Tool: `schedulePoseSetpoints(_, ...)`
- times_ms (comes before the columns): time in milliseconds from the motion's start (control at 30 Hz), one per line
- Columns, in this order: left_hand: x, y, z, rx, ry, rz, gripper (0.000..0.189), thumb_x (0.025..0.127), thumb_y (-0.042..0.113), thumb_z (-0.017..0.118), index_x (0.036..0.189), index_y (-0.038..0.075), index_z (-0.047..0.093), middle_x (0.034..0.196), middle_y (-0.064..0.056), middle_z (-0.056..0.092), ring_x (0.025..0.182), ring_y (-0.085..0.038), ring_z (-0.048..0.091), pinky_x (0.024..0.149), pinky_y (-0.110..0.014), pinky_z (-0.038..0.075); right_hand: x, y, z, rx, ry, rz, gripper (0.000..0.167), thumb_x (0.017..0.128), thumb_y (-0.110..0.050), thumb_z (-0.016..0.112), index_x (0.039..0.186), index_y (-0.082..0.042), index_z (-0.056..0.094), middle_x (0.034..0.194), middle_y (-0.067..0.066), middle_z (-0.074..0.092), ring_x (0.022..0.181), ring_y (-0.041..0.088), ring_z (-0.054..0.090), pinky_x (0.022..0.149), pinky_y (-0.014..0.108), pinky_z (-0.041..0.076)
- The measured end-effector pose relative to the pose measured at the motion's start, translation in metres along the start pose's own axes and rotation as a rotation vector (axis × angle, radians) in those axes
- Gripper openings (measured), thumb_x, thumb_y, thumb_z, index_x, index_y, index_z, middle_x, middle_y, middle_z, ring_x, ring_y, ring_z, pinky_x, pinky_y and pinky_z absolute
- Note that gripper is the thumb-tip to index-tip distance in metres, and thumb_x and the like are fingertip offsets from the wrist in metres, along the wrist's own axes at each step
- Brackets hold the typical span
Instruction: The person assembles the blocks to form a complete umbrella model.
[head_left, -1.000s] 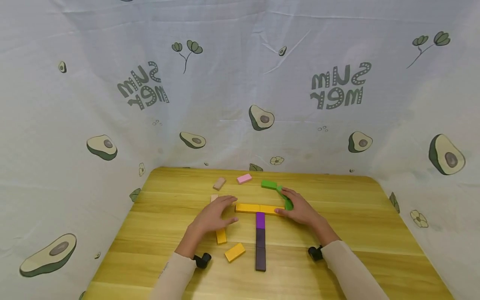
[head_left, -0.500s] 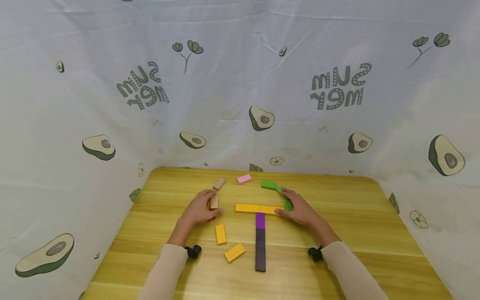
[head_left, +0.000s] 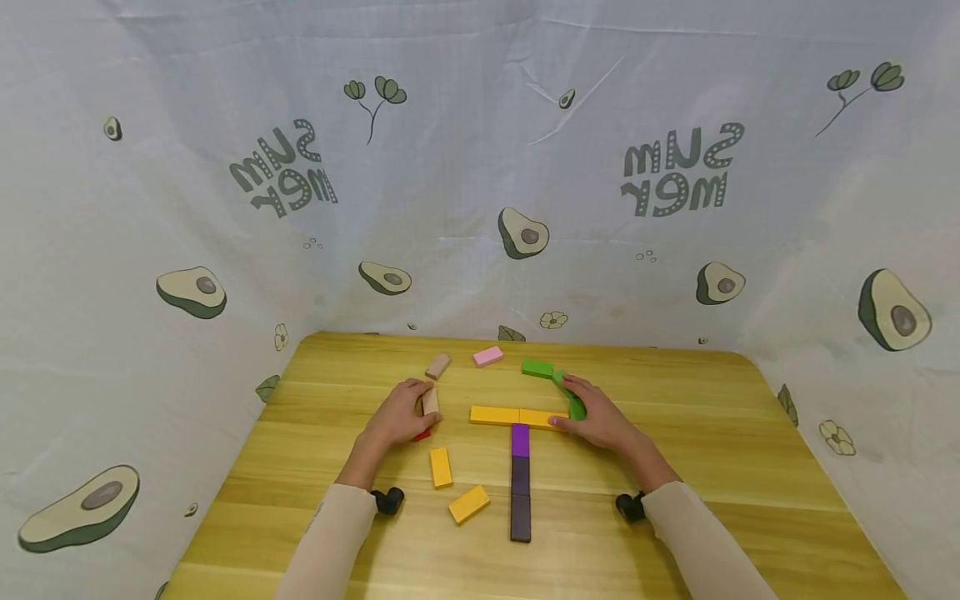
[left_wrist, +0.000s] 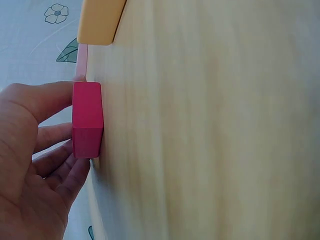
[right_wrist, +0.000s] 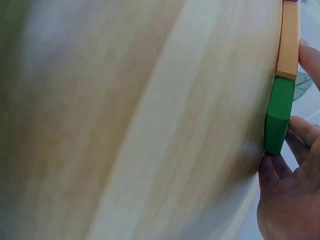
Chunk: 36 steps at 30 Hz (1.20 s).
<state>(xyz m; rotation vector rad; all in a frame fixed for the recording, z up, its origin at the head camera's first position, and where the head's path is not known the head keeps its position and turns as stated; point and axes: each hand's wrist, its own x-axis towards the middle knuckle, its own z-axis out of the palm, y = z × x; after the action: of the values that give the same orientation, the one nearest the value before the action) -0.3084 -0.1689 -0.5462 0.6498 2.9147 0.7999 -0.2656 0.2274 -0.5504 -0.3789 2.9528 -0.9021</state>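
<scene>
At the left of the block layout, my left hand (head_left: 393,412) pinches a beige block (head_left: 431,402) between thumb and index finger. Just below it a red block (head_left: 423,434) is partly covered by that hand. In the left wrist view the red block (left_wrist: 87,105) hides the fingertips. My right hand (head_left: 600,415) rests over the right end, its thumb touching a yellow block (head_left: 536,418) and its fingers beside a green block (head_left: 577,408). The right wrist view has the fingers near the dark face of the green block (right_wrist: 280,105).
A purple block (head_left: 521,440) and two dark blocks (head_left: 521,496) run down from the yellow row. Two loose yellow blocks (head_left: 441,467) lie lower left. Behind are a brown block (head_left: 438,366), a pink block (head_left: 488,357) and another green block (head_left: 537,368). A patterned cloth surrounds the wooden table.
My left hand has moved left, away from the yellow row, to the beige block, which has since turned slightly. The right hand has stayed in place.
</scene>
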Motion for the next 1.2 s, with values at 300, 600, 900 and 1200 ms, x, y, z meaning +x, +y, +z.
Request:
schedulePoseSetpoints(300, 0.004, 0.007, -0.002, -0.049, -0.025, 0.000, 0.066, 0.097, 0.038, 0.073, 0.148, 0.001, 0.054, 0.147, -0.020, 0.055, 0.136, -0.037, 0.053, 0.113, -0.051, 0.047, 0.001, 0.002, 0.001, 0.003, 0.004, -0.003, 0.090, 0.091, -0.055, 0.071, 0.157, -0.003, 0.040, 0.166, 0.018, 0.032, 0.150, 0.050, 0.030, 0.118, 0.070, 0.029)
schedulePoseSetpoints(600, 0.007, 0.022, -0.002, -0.081, -0.052, 0.018, 0.068, 0.094, 0.035, 0.075, 0.149, 0.002, 0.053, 0.150, -0.022, 0.052, 0.138, -0.039, 0.052, 0.113, -0.053, 0.046, 0.001, 0.003, -0.001, 0.018, 0.002, -0.005, 0.090, 0.091, -0.055, 0.072, 0.158, -0.003, 0.039, 0.166, 0.017, 0.032, 0.151, 0.049, 0.030, 0.119, 0.070, 0.028)
schedulePoseSetpoints(900, 0.011, 0.032, 0.008, -0.060, -0.087, 0.054, 0.065, 0.095, 0.035, 0.075, 0.147, 0.001, 0.055, 0.146, -0.020, 0.056, 0.134, -0.035, 0.056, 0.111, -0.049, 0.048, 0.000, 0.000, -0.001, 0.006, 0.003, -0.004, 0.087, 0.092, -0.050, 0.072, 0.158, -0.002, 0.039, 0.166, 0.019, 0.032, 0.150, 0.050, 0.030, 0.118, 0.070, 0.028)
schedulePoseSetpoints(1200, 0.016, 0.041, 0.013, -0.061, -0.090, 0.073, 0.063, 0.096, 0.033, 0.073, 0.148, 0.002, 0.054, 0.145, -0.020, 0.057, 0.135, -0.036, 0.055, 0.113, -0.049, 0.047, -0.001, -0.002, -0.001, 0.021, 0.001, 0.005, 0.088, 0.092, -0.049, 0.073, 0.158, -0.003, 0.038, 0.167, 0.018, 0.032, 0.151, 0.049, 0.029, 0.119, 0.071, 0.027)
